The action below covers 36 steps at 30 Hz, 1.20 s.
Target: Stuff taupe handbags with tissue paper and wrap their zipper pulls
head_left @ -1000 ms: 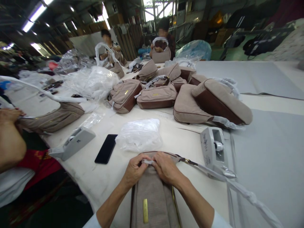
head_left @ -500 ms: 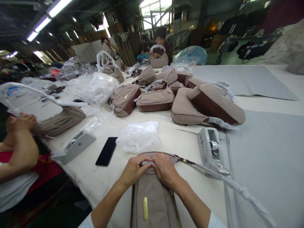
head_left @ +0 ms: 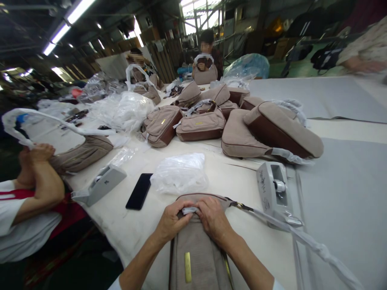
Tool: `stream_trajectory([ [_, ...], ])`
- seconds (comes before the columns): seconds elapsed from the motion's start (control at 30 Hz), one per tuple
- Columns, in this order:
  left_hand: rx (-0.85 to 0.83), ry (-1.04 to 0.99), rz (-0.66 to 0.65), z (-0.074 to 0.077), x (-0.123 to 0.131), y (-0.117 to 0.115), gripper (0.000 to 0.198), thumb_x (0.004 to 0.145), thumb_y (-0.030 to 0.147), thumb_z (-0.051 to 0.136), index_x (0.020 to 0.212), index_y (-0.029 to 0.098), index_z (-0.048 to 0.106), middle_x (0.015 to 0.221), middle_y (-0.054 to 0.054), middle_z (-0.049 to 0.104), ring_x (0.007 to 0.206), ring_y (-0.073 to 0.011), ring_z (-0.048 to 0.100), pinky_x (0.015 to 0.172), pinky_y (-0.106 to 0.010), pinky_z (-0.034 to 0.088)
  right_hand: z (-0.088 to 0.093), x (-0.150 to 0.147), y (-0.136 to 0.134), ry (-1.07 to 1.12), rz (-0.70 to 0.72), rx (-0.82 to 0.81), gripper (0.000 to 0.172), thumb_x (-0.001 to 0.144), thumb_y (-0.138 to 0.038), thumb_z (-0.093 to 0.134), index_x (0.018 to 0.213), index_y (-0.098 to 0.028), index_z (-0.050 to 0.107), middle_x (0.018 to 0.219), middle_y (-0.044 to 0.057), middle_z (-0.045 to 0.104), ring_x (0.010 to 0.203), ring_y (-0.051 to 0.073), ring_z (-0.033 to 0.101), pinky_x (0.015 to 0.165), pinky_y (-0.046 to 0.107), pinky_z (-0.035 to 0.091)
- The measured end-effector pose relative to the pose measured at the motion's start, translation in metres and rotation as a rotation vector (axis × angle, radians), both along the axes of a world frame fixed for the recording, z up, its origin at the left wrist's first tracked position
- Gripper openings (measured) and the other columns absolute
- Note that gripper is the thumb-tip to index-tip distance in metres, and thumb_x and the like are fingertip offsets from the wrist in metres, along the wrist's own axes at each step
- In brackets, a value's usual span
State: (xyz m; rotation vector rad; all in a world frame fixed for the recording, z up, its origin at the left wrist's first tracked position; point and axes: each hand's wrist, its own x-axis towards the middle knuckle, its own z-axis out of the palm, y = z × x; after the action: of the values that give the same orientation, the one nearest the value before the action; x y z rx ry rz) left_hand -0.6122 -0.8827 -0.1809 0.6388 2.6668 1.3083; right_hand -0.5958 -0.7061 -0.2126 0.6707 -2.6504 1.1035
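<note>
A taupe fabric handbag [head_left: 202, 245] lies in front of me, with a gold metal plate [head_left: 188, 267] on its face and a gold zip along its right side. Near its far end, my left hand [head_left: 173, 220] pinches a small strip of white wrapping [head_left: 190, 210] between thumb and fingers. My right hand [head_left: 213, 219] is closed at the strip's other end, its fingers bent against the bag; what lies under those fingertips is hidden. From the bag's far right corner runs a shoulder strap wrapped in white [head_left: 314, 243].
Beyond my hands lie a pile of clear plastic bags [head_left: 179, 173] and a black phone [head_left: 139, 191]. Tape dispensers stand left [head_left: 105, 185] and right [head_left: 273, 193]. Several taupe handbags [head_left: 201, 125] are heaped farther back. A co-worker's hands [head_left: 39, 155] handle a wrapped strap at left.
The camera view has shifted slightly, so the scene sits farther right. My hands stay at the white strip. At far right, another person's arm has come lower over the table.
</note>
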Motion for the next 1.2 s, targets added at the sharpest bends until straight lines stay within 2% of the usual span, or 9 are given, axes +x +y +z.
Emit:
stream_trajectory([
  [0.27, 0.019, -0.069, 0.076, 0.002, -0.001, 0.004, 0.014, 0.079, 0.026, 0.06, 0.088, 0.017, 0.067, 0.084, -0.003, 0.069, 0.08, -0.0165, 0.062, 0.074, -0.024, 0.046, -0.001, 0.0, 0.012, -0.083, 0.068, -0.245, 0.033, 0.083, -0.029, 0.061, 0.113, -0.018, 0.054, 0.106, 0.008, 0.06, 0.099, 0.022, 0.051, 0.088, 0.037, 0.038],
  [0.37, 0.001, -0.116, 0.109, 0.005, -0.003, 0.005, 0.021, 0.083, 0.034, 0.055, 0.081, 0.016, 0.067, 0.076, -0.001, 0.066, 0.072, -0.0153, 0.059, 0.068, -0.023, 0.045, 0.001, -0.007, 0.014, -0.176, 0.057, -0.363, 0.012, 0.084, -0.025, 0.058, 0.093, -0.018, 0.062, 0.092, 0.005, 0.064, 0.088, 0.018, 0.055, 0.082, 0.032, 0.042],
  [0.43, 0.006, -0.155, 0.119, 0.009, -0.004, 0.006, 0.024, 0.084, 0.036, 0.053, 0.087, 0.016, 0.066, 0.078, -0.001, 0.066, 0.073, -0.0154, 0.059, 0.068, -0.023, 0.044, 0.005, -0.014, 0.015, -0.254, 0.062, -0.412, 0.013, 0.086, -0.022, 0.054, 0.078, -0.018, 0.062, 0.079, 0.002, 0.064, 0.076, 0.016, 0.057, 0.073, 0.029, 0.044],
  [0.57, 0.0, -0.177, 0.105, 0.015, -0.005, 0.005, 0.027, 0.076, 0.031, 0.063, 0.099, 0.017, 0.063, 0.086, -0.002, 0.066, 0.078, -0.0166, 0.059, 0.072, -0.025, 0.046, 0.008, -0.019, 0.017, -0.263, 0.084, -0.489, 0.012, 0.086, -0.022, 0.055, 0.082, -0.019, 0.066, 0.079, 0.002, 0.065, 0.076, 0.015, 0.058, 0.072, 0.028, 0.045],
  [0.67, 0.02, -0.158, 0.036, 0.017, -0.004, 0.005, 0.024, 0.074, 0.028, 0.066, 0.097, 0.019, 0.065, 0.093, -0.002, 0.066, 0.088, -0.0179, 0.059, 0.081, -0.027, 0.045, 0.002, -0.014, 0.018, -0.131, 0.094, -0.444, 0.014, 0.086, -0.022, 0.055, 0.093, -0.022, 0.067, 0.09, 0.004, 0.065, 0.085, 0.016, 0.059, 0.077, 0.03, 0.046],
  [0.73, 0.034, -0.171, 0.025, 0.018, -0.002, 0.004, 0.036, 0.07, 0.03, 0.07, 0.104, 0.019, 0.063, 0.093, -0.002, 0.066, 0.088, -0.0181, 0.06, 0.081, -0.027, 0.046, -0.003, -0.009, 0.018, 0.008, 0.066, -0.363, 0.016, 0.087, -0.021, 0.054, 0.097, -0.022, 0.067, 0.095, 0.006, 0.065, 0.089, 0.018, 0.058, 0.078, 0.033, 0.047],
  [0.87, -0.044, -0.171, 0.111, 0.021, 0.004, 0.006, 0.041, 0.075, 0.037, 0.065, 0.111, 0.018, 0.059, 0.088, -0.004, 0.066, 0.083, -0.0189, 0.061, 0.079, -0.03, 0.047, -0.009, 0.0, 0.018, 0.228, 0.002, -0.254, 0.021, 0.087, -0.018, 0.052, 0.103, -0.024, 0.065, 0.098, 0.008, 0.064, 0.089, 0.02, 0.058, 0.077, 0.037, 0.049],
  [1.0, -0.158, -0.024, 0.172, 0.022, 0.009, 0.01, 0.027, 0.088, 0.035, 0.044, 0.091, 0.019, 0.065, 0.097, -0.008, 0.063, 0.096, -0.0214, 0.057, 0.087, -0.036, 0.044, -0.011, 0.006, 0.017, 0.257, -0.065, -0.281, 0.025, 0.086, -0.013, 0.052, 0.107, -0.023, 0.062, 0.101, 0.009, 0.064, 0.09, 0.019, 0.058, 0.075, 0.037, 0.051],
  [1.2, -0.272, 0.015, 0.187, 0.023, 0.017, 0.018, 0.016, 0.084, 0.031, 0.051, 0.082, 0.02, 0.063, 0.101, -0.008, 0.058, 0.101, -0.024, 0.052, 0.089, -0.039, 0.041, -0.013, 0.011, 0.017, 0.225, -0.067, -0.291, 0.029, 0.085, -0.01, 0.051, 0.11, -0.022, 0.061, 0.105, 0.01, 0.063, 0.094, 0.02, 0.057, 0.078, 0.037, 0.052],
])
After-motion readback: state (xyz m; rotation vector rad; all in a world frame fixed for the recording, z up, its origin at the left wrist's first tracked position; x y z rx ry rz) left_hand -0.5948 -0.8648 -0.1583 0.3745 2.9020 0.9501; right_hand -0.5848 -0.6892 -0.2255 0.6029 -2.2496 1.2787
